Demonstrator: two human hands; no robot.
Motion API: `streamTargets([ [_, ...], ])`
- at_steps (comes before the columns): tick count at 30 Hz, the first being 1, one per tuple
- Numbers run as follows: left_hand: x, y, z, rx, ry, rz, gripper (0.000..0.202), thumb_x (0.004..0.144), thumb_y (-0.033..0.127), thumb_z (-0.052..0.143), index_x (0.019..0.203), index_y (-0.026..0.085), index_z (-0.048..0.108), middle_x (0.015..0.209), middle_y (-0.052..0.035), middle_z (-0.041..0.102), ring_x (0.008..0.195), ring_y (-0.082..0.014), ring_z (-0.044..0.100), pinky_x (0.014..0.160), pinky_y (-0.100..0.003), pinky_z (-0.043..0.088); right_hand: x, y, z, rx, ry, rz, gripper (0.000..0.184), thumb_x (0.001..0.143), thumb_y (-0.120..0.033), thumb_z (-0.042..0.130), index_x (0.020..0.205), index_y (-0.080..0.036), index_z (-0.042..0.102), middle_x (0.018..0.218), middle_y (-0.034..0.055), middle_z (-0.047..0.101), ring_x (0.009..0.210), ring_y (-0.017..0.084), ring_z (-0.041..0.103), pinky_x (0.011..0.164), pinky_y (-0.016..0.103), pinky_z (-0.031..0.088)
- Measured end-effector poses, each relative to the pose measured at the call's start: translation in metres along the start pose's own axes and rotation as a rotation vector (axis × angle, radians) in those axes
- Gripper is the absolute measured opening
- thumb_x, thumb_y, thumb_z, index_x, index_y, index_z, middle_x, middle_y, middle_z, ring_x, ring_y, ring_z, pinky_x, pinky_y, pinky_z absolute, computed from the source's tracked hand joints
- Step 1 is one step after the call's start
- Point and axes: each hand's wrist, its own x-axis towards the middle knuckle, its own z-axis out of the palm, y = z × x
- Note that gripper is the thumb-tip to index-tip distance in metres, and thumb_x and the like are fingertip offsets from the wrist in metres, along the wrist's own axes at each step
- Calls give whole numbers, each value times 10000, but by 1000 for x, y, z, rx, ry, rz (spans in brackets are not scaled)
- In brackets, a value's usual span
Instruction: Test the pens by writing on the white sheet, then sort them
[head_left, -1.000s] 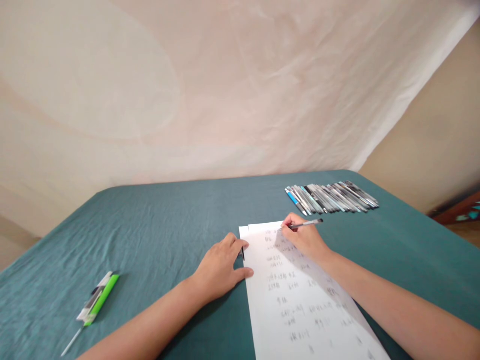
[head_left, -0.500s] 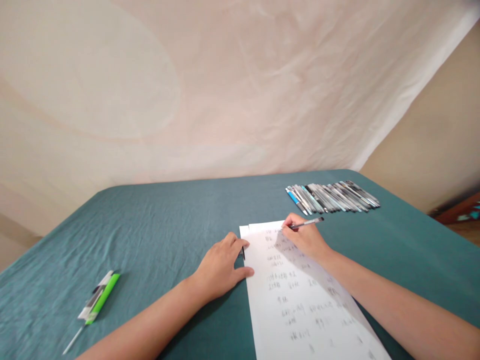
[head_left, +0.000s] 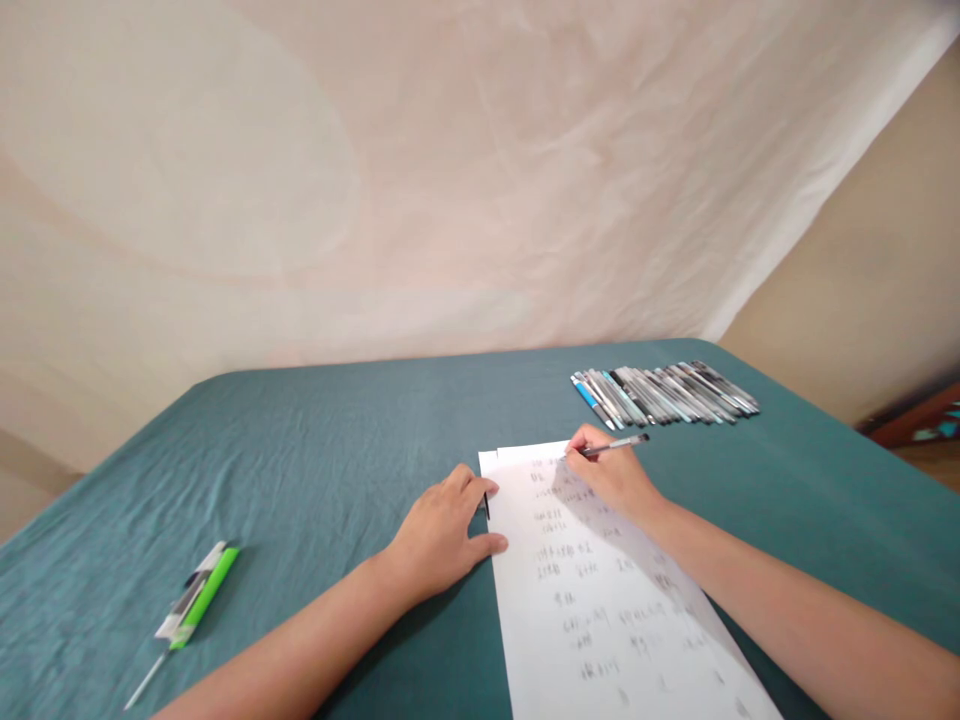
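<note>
I see right hand [head_left: 611,478], fingers pinching pen [head_left: 616,446], tip on sheet [head_left: 592,610] far edge. Left hand [head_left: 442,535] flat, fingers spread, touching sheet's left edge.

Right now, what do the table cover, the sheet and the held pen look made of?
The table cover looks like woven cloth, matte teal, creased. The sheet seems thin matte white paper, bearing handwriting. The pen is probably plastic, dark with a glossy glint; too small to be sure.

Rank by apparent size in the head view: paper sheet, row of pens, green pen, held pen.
1. paper sheet
2. row of pens
3. green pen and held pen: unsure, the right hand hides part of it.
</note>
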Motion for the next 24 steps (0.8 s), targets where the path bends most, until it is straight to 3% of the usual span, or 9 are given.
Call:
streamTargets([
  [24,0,0,-1,2,-10,-3,490,755,436,619,1193,252,502,1076,-50,490,932,-217,546,842,-325,432,0,1,-1,-7,21,0,67,720,-205,491,658,-192,513,567,-39,501,523,114,450,489,224,319],
])
